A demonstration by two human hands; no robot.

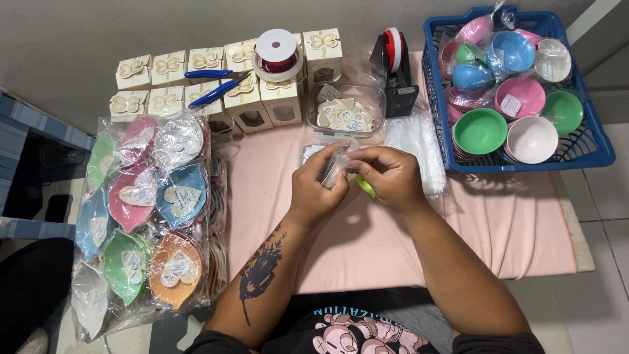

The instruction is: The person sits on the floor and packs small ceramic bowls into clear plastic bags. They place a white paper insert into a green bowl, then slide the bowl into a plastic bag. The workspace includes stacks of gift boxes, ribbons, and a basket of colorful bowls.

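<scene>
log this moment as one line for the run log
left hand: pinching clear plastic bag | right hand: on bag, green piece under it | surface: pink cloth | right: blue basket of bowls

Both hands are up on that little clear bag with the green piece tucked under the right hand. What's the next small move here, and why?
Probably ease the green piece into the clear bag. The left hand and the right hand pinch the bag between them above the pink table cover, and the green piece sits under the right hand, mostly outside the bag. Whether the bag's mouth is open is hard to tell.
</scene>
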